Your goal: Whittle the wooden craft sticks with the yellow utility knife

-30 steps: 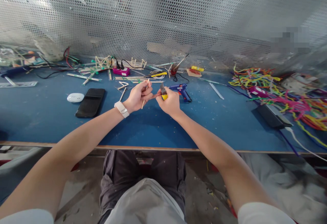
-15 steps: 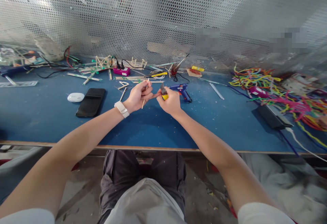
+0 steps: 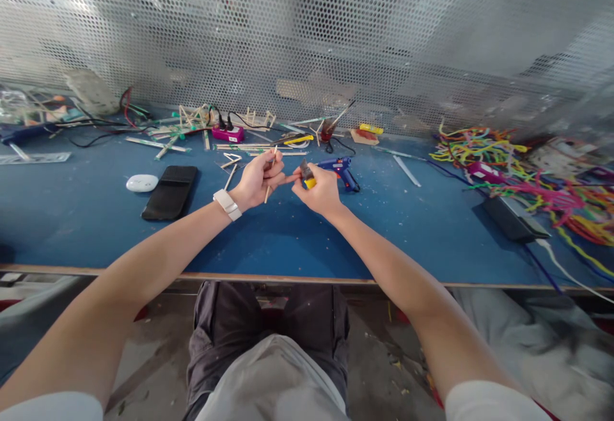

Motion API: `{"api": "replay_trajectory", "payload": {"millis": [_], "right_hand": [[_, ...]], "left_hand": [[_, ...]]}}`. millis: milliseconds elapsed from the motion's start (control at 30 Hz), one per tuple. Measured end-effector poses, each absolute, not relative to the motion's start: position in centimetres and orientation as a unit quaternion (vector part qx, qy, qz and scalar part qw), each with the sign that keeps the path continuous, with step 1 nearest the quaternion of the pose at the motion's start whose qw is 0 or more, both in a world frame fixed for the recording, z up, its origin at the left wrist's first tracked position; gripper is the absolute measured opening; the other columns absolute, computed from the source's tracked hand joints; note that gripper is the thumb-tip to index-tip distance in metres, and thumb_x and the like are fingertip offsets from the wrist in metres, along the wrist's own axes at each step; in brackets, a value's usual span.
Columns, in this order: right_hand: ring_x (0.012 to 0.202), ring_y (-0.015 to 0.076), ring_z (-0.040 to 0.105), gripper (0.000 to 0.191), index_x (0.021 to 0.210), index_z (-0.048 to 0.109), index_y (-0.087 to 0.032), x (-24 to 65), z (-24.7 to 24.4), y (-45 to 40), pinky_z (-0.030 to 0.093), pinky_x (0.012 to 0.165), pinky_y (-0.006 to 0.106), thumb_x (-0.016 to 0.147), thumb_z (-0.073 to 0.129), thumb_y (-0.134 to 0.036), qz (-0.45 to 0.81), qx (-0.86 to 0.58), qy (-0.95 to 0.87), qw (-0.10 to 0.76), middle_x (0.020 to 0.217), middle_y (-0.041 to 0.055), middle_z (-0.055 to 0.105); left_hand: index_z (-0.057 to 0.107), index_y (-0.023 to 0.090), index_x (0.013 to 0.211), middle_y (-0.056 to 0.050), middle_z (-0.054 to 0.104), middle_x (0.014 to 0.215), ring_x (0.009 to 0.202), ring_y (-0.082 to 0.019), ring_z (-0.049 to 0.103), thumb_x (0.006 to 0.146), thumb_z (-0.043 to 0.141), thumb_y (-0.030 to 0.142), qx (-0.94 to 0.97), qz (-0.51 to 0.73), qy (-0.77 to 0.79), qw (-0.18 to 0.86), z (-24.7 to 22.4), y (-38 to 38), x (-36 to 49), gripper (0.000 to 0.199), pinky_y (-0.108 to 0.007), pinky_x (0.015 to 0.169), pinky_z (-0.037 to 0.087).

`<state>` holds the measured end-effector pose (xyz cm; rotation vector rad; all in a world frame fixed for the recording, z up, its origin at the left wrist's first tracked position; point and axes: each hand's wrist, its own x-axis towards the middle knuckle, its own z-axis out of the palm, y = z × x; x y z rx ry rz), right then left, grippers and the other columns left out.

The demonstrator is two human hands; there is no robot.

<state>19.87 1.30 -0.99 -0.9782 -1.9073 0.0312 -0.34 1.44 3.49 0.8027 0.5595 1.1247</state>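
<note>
Over the blue table, my left hand (image 3: pixel 261 179) is closed on a thin wooden stick (image 3: pixel 267 194), whose lower end sticks out below the fingers. Close beside it on the right, my right hand (image 3: pixel 320 189) grips a small yellow tool (image 3: pixel 311 183) with a dark grey part (image 3: pixel 306 168) at its top. Fingertips of the two hands nearly meet or touch. Just behind my right hand lies a blue glue gun (image 3: pixel 341 168). A bent piece made of sticks (image 3: pixel 231 160) rests left of my left hand.
A black phone-like case (image 3: pixel 171 192) and a white mouse (image 3: pixel 142 183) lie at left. Behind are a purple power socket (image 3: pixel 228 133), loose sticks (image 3: pixel 259 147) and a yellow cutter (image 3: pixel 298 140). Tangled coloured strands (image 3: pixel 484 149) and a dark case (image 3: pixel 511 219) are at right.
Both hands have shifted very slightly to the left, still holding the stick and the yellow tool. The objects on the table have not moved.
</note>
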Motion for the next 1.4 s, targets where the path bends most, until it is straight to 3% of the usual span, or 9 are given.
{"api": "replay_trajectory", "payload": {"millis": [200, 433, 733, 1167, 1400], "right_hand": [[0.076, 0.0248, 0.078, 0.010, 0.099, 0.075, -0.024, 19.8, -1.0, 1.2, 0.064, 0.079, 0.040, 0.091, 0.069, -0.024, 0.015, -0.397, -0.781, 0.481, 0.090, 0.0061, 0.086], [0.076, 0.0249, 0.076, 0.010, 0.103, 0.074, -0.024, 19.8, -1.0, 1.1, 0.063, 0.079, 0.039, 0.096, 0.067, -0.028, 0.005, -0.419, -0.780, 0.465, 0.089, 0.0061, 0.084], [0.078, 0.0260, 0.077, 0.011, 0.104, 0.074, -0.025, 19.7, -1.1, 1.0, 0.061, 0.079, 0.038, 0.096, 0.068, -0.028, -0.003, -0.433, -0.779, 0.454, 0.091, 0.0064, 0.085], [0.078, 0.0259, 0.077, 0.013, 0.105, 0.074, -0.024, 20.0, -1.1, 1.3, 0.061, 0.078, 0.039, 0.095, 0.068, -0.028, 0.004, -0.420, -0.791, 0.445, 0.088, 0.0059, 0.083], [0.098, 0.0290, 0.085, 0.019, 0.115, 0.079, -0.022, 21.0, -1.1, 2.0, 0.067, 0.092, 0.043, 0.109, 0.067, -0.035, 0.031, -0.346, -0.837, 0.424, 0.110, 0.0122, 0.090]], "left_hand": [[0.059, 0.024, 0.087, 0.014, 0.028, 0.053, 0.038, -0.007, 0.019, 0.118, 0.050, 0.027, 0.354, 0.511, 0.260, 0.739, 3.4, 1.5, -0.4, 0.032, -0.030, 0.081, 0.071], [0.058, 0.023, 0.087, 0.014, 0.029, 0.053, 0.038, -0.007, 0.021, 0.119, 0.046, 0.026, 0.346, 0.510, 0.247, 0.748, 3.4, 1.5, -0.5, 0.035, -0.033, 0.088, 0.073], [0.055, 0.025, 0.088, 0.014, 0.029, 0.053, 0.039, -0.008, 0.020, 0.117, 0.054, 0.029, 0.345, 0.510, 0.240, 0.750, 3.3, 1.6, -0.5, 0.030, -0.033, 0.081, 0.073], [0.058, 0.025, 0.087, 0.013, 0.027, 0.051, 0.039, -0.009, 0.019, 0.116, 0.050, 0.030, 0.356, 0.502, 0.249, 0.748, 3.4, 1.8, -0.6, 0.030, -0.029, 0.074, 0.070], [0.058, 0.024, 0.088, 0.012, 0.029, 0.053, 0.038, -0.009, 0.020, 0.115, 0.043, 0.035, 0.340, 0.504, 0.253, 0.753, 3.6, 2.0, -1.0, 0.033, -0.027, 0.065, 0.066]]}}
